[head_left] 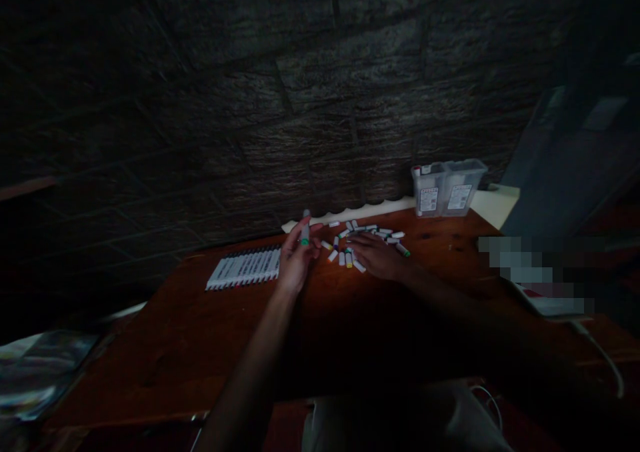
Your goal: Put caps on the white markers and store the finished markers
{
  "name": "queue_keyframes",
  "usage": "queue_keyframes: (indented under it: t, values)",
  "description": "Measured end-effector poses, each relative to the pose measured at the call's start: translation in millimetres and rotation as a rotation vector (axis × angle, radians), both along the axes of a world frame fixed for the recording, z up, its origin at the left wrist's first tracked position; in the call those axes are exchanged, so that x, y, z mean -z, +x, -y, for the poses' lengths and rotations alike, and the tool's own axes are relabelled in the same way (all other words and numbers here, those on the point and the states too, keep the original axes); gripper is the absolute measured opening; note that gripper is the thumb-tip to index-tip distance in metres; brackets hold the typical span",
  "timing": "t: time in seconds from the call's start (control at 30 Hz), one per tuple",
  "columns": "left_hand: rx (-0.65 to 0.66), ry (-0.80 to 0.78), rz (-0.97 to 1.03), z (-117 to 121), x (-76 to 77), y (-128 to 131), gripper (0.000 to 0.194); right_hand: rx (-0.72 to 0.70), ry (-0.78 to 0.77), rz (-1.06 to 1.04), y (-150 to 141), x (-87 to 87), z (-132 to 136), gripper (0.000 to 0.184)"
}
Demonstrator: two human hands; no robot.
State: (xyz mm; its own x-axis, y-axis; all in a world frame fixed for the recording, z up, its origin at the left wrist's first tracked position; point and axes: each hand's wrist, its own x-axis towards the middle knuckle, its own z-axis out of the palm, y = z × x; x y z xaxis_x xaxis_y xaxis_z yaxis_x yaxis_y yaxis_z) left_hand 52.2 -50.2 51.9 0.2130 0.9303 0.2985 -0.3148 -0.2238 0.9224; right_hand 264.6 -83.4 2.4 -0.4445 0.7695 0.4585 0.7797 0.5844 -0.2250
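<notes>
The left hand (295,260) is up over the brown wooden table (200,345), and its fingers pinch a white plastic marker with a green end (305,229). The marker stands almost straight up in the fingers, with the green end low and near the palm, and the other end pointing to the stone block wall (320,132). The right hand (377,257) is palm down over a loose bunch of short white markers with coloured ends (349,259). Its fingers point left, across the bunch, and look close together, but it is too dark to tell if they pinch one. The short ones lie every which way, some yellow at the end, some green, on the right side of the left hand. The right hand is the nearer one to them. On the other side, just beside the left wrist, is a neat row of long white markers with dark ends (244,269). They lie flat, side by side, their long way going off to the wall and leaning a bit right. The left hand is nearer to this row. Behind the right hand, by the wall, stands a clear plastic box with white labels (453,187).
</notes>
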Motion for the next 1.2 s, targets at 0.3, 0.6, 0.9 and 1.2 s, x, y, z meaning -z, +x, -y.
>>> queue_keyframes:
  t: [0.3, 0.6, 0.9, 1.2]
  values:
    - [-0.021, 0.175, -0.325, 0, 12.9, 1, 0.027, 0.156, -0.023, 0.191, 1, -0.7, 0, 0.043]
    - [0.242, 0.219, -0.242, 6, 22.2, 8, 0.082, 0.188, -0.012, 0.174, 2, -1.6, -3, 0.025]
    - [0.355, 0.232, -0.438, 11, 23.0, 10, 0.028, 0.176, 0.073, -0.274, 4, -12.0, 8, 0.026]
    - [0.274, 0.137, -0.583, 13, 19.0, 8, 0.035, -0.029, -0.188, -1.239, 9, -41.8, 23, 0.027]
